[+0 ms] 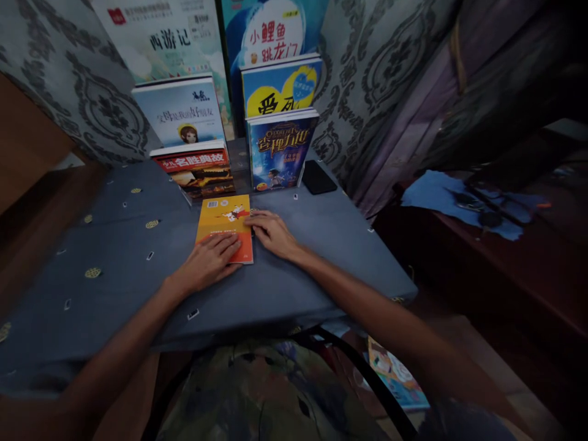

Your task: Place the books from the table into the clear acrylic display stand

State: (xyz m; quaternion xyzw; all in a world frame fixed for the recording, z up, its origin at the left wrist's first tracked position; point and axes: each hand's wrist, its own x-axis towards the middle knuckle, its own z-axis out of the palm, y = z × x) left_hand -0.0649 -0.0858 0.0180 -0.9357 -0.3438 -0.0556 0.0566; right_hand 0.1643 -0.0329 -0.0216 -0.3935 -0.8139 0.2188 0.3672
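Observation:
A yellow and orange book (215,215) lies closed on the cloth-covered table, its barcode at the far end. My left hand (209,262) rests flat across the near part of this book, fingers stretched out. At the book's right edge is my right hand (275,234), its fingers extended and the tips touching the edge. Just beyond stand two rows of upright books: the front one on the left is a red book (197,168), the front one on the right a dark blue book (278,153).
A black phone (318,177) lies right of the blue book. Behind the books hangs a patterned curtain (381,55). A blue cloth (436,199) with small items is on a dark red surface at right. Another book (397,373) lies below the table's right side.

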